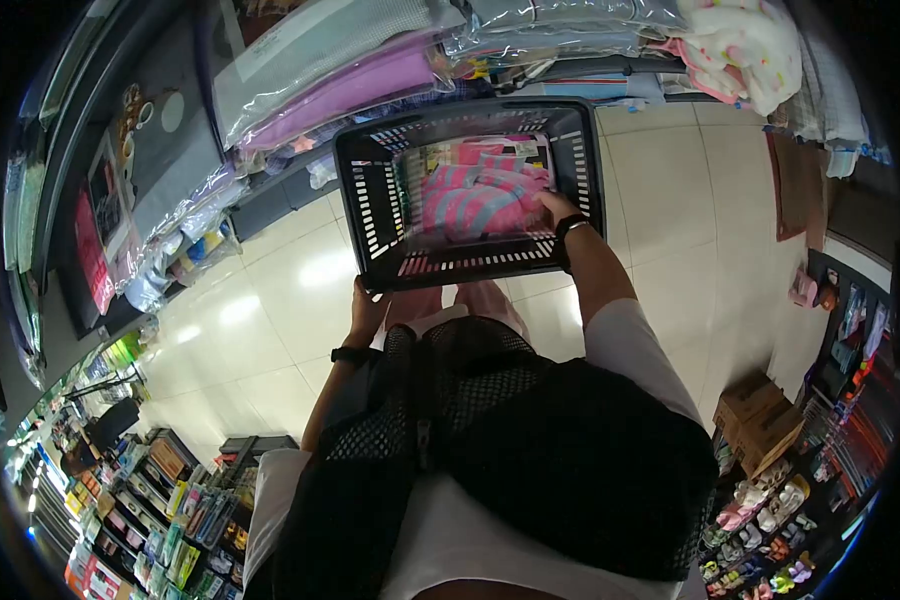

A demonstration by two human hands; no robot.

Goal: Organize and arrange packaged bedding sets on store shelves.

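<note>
The left hand (pixel 366 303) is closed around the near left corner of a black plastic shopping basket (pixel 375 215), held out in front of the person above the pale tiled floor (pixel 270 300). The arm behind that hand wears a dark band at the wrist. Inside the basket lies a pink striped package (pixel 475 200) in clear shiny wrap, filling most of the bottom. The right hand (pixel 554 209), also with a dark wristband, reaches over the near rim into the basket. Its fingers are bent over the right edge of the package and touch it, though I cannot tell whether they actually clasp it. A black mesh bag (pixel 530 450) hangs against the person's front, near the camera. Beyond the basket, on the far side, shelves carry folded textiles in plastic bags (pixel 340 70), grey and purple among them. To the right a cardboard box (pixel 765 420) stands on the floor, with rows of slippers (pixel 770 505) just near it. At the near left stand racks of small packaged goods (pixel 160 500).
</note>
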